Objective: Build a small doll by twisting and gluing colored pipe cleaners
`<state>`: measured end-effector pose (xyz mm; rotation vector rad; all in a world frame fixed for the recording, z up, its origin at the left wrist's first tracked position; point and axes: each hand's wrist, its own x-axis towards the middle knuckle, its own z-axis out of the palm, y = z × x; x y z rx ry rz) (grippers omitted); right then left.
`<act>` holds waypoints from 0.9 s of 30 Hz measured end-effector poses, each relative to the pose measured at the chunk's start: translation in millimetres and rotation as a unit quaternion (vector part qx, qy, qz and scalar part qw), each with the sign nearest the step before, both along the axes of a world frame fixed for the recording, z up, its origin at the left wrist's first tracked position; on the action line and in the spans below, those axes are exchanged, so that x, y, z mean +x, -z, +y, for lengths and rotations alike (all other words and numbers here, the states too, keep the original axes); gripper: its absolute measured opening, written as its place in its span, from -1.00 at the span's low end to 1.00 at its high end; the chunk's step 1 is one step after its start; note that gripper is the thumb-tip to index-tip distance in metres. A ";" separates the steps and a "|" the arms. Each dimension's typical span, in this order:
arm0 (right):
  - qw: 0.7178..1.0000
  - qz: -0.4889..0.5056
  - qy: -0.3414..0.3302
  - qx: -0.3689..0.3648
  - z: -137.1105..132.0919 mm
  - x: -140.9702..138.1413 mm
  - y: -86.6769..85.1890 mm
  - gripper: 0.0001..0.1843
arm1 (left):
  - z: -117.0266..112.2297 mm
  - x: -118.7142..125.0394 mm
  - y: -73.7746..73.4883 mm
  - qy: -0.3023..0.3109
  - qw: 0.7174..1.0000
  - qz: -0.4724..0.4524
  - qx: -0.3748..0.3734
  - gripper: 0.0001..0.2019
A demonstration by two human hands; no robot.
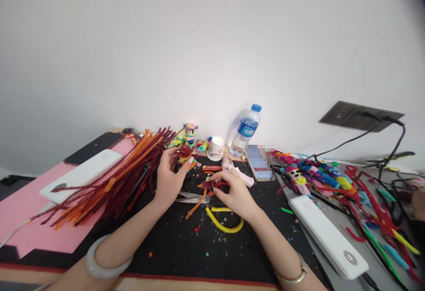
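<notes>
My left hand is closed on a small pipe-cleaner figure with a dark red tinsel top and yellow and other bright colours below. In my right hand, the fingertips pinch a piece made of dark red and orange pipe cleaners; an orange strand slants down from it toward the mat. Beneath that piece lie scissors, their metal blades pointing left and their yellow handles near my right wrist. My fingers cover part of both pipe-cleaner pieces.
Loose dark red and orange pipe cleaners cover the left side beside a white power bank. Behind stand a paper cup, a water bottle and a phone. Finished figures and another power bank lie right.
</notes>
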<state>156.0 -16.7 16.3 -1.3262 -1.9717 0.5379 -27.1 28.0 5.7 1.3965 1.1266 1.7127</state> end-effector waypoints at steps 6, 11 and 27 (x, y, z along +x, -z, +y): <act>0.975 -0.154 0.149 0.051 10.6 19.7 -5.8 -0.66 | 0.9 -3.2 -0.5 0.005 1.000 -0.009 0.001 -0.67; 0.941 -0.239 0.223 -0.080 24.1 41.7 13.2 -0.53 | 1.8 -1.1 8.1 0.073 0.997 0.039 -0.007 -0.66; 0.984 0.171 0.041 -0.014 2.8 44.2 8.4 -0.62 | 3.5 -7.5 10.6 0.096 0.953 0.280 0.067 -0.68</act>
